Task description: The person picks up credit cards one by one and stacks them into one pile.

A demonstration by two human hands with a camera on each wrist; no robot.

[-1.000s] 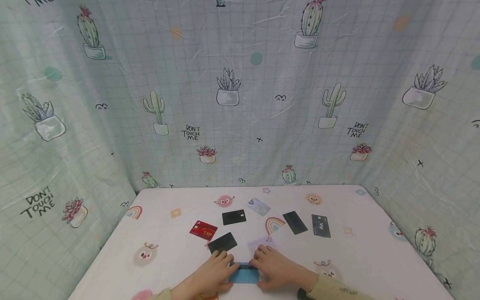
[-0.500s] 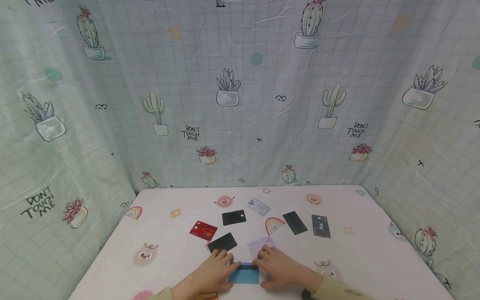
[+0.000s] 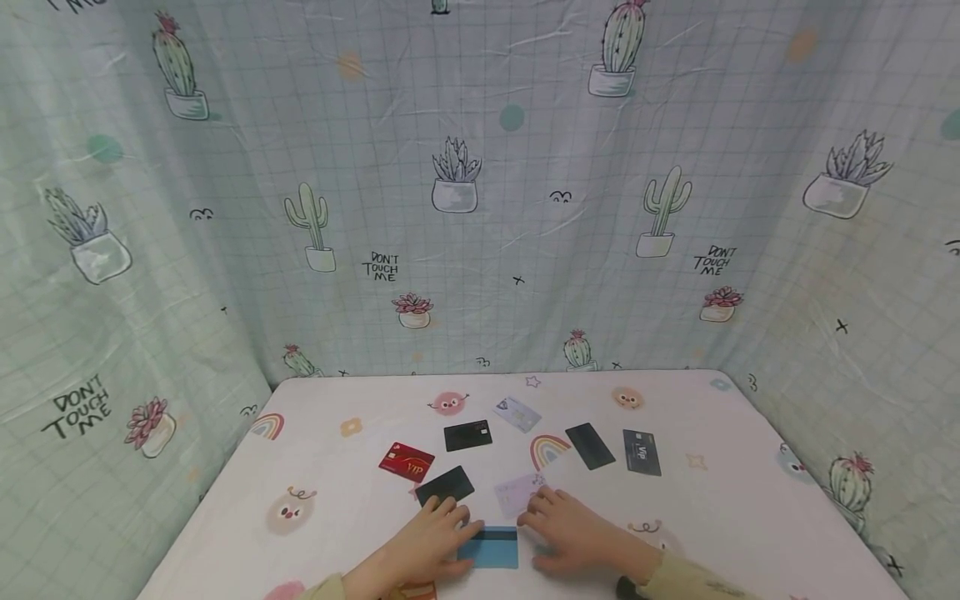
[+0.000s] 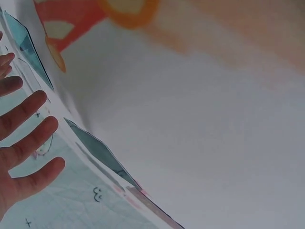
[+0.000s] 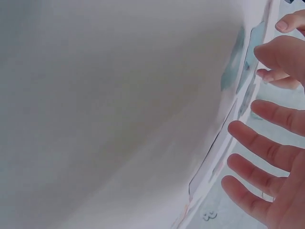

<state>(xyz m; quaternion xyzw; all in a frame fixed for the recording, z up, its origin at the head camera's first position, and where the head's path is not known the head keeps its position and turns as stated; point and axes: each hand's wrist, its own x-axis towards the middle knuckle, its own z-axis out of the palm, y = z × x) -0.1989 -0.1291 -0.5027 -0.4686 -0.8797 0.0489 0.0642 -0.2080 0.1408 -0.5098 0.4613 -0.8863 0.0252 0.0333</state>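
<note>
Clearly, the left hand [image 3: 429,540] hides part of the blue card [image 3: 497,553].

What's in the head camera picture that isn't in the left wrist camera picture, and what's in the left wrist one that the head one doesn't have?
Only the head view shows the grey rectangular card with pale "Vip" lettering and the pale yellowish fabric sleeves.

Only the left wrist view shows the left hand from its finger-pad side; the head view shows its back.

Both show that hand, the flat blue rectangular card, the white printed tabletop and the pale green cloth with drawings.
</note>
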